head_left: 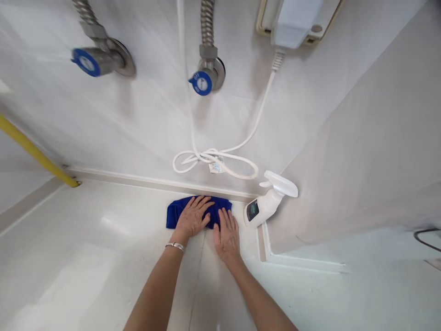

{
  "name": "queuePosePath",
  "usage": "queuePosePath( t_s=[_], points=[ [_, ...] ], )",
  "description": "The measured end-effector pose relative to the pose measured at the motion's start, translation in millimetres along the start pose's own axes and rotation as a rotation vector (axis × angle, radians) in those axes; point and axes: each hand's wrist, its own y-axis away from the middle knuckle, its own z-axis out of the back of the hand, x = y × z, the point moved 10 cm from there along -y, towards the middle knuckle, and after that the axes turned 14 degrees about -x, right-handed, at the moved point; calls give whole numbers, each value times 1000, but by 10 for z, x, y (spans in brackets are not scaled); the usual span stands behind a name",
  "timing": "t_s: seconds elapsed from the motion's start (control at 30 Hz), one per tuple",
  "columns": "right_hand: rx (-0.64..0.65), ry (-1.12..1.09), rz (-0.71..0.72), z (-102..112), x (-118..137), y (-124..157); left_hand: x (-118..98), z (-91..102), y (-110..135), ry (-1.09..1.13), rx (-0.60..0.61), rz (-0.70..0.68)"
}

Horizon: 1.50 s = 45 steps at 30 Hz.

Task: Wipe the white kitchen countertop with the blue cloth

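A dark blue cloth [177, 212] lies flat on the white floor [86, 248], pushed up against the foot of the back wall. My left hand [193, 216] rests on top of it, palm down, fingers spread; a silver bracelet [175, 246] circles that wrist. My right hand [226, 233] lies flat beside it, fingers stretched out, their tips on the cloth's right end. Just to the right, a white spray bottle [267, 204] leans in the corner, nozzle up, a short gap from my right hand.
Two metal valves with blue caps [201, 82] [86, 62] stick out of the white wall. A white cable [213, 161] hangs coiled from a box [296, 23] above. A yellow pipe [34, 151] enters the floor at left. A side panel [361, 161] closes the right.
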Motion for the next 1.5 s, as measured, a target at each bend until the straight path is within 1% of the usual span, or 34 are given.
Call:
queuePosePath(
  t_s=[0.1, 0.2, 0.3, 0.37, 0.4, 0.47, 0.53, 0.6, 0.63, 0.73, 0.8, 0.83, 0.9, 0.97, 1.03, 1.07, 1.1, 1.13, 1.2, 1.27, 1.37, 1.43, 1.5],
  points=[
    [-143, -42, -43, 70, -151, 0, -27, 108, 167, -32, -66, 92],
    [-197, -29, -58, 60, -289, 16, 36, 311, 472, -87, -139, 228],
    [-175, -66, -57, 18, -358, 11, 144, 611, 955, -158, -191, 377],
    [-132, -95, -60, -2, -370, 5, 171, 841, 1369, -212, -213, 483],
    [-105, -110, -62, -9, -368, 6, 152, 952, 1591, -238, -219, 532],
    [-36, -141, -62, -29, -352, 22, 38, 1139, 2029, -282, -221, 616],
    [40, -167, -58, -56, -354, 57, -166, 1266, 2429, -311, -211, 677],
    [119, -176, -45, -104, -395, 109, -423, 1337, 2775, -330, -198, 727],
    [179, -138, -17, -158, -424, 151, -561, 1357, 2925, -336, -192, 750],
    [301, -84, 47, -288, -484, 314, -976, 1378, 3282, -349, -186, 807],
    [321, -100, 91, -287, -365, 485, -1231, 1372, 3444, -352, -188, 833],
    [314, -124, 126, -241, -220, 605, -1349, 1365, 3506, -352, -190, 843],
    [281, -210, 221, -45, 233, 935, -1572, 1345, 3601, -349, -189, 855],
    [291, -339, 373, 235, 835, 1405, -1789, 1316, 3665, -318, -184, 851],
    [356, -422, 508, 509, 1350, 1932, -2007, 1283, 3702, -257, -174, 828],
    [405, -447, 572, 623, 1538, 2188, -2110, 1273, 3714, -223, -170, 812],
    [445, -454, 616, 716, 1653, 2405, -2204, 1272, 3725, -195, -170, 797],
    [461, -452, 636, 793, 1695, 2566, -2288, 1279, 3737, -174, -172, 780],
    [453, -452, 641, 899, 1630, 2747, -2420, 1306, 3771, -147, -174, 738],
    [447, -488, 657, 959, 1500, 2828, -2504, 1336, 3850, -153, -156, 693],
    [438, -499, 621, 1020, 1340, 2816, -2582, 1380, 4085, -187, -85, 626],
    [439, -479, 616, 1085, 1376, 2832, -2627, 1428, 4282, -200, -45, 576],
    [455, -473, 652, 1148, 1535, 2914, -2647, 1493, 4463, -214, -30, 530]
  ],
)
